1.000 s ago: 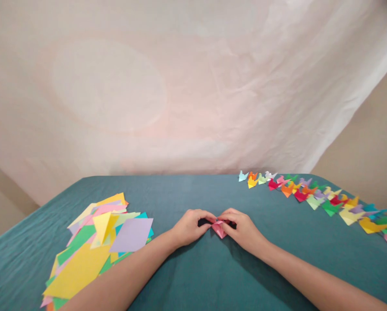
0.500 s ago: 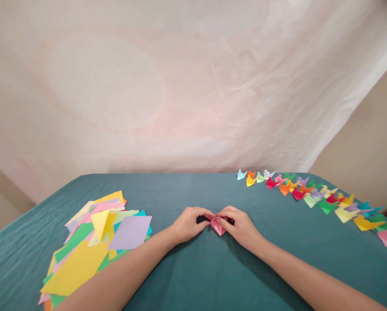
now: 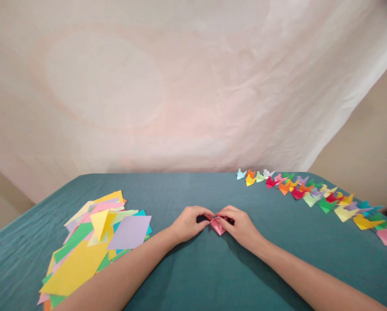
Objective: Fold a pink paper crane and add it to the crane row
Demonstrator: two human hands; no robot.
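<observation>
L hand (image 3: 189, 224): thumb & fingers nearly closed, tips on L corner of small pink folded-paper piece (image 3: 218, 226). R hand (image 3: 241, 223): thumb & fingers pinched on its R side. Piece: betw. hands, point twd. wearer, over dark-green cloth-covered table (image 3: 187, 276). Multicolour flat paper sheets (image 3: 77, 268): pile, L of L hand. Multicolour folded-paper birds (image 3: 327, 205): rows, R of & beyond R hand. Pale wrinkled fabric backdrop (image 3: 193, 86): beyond both hands.
</observation>
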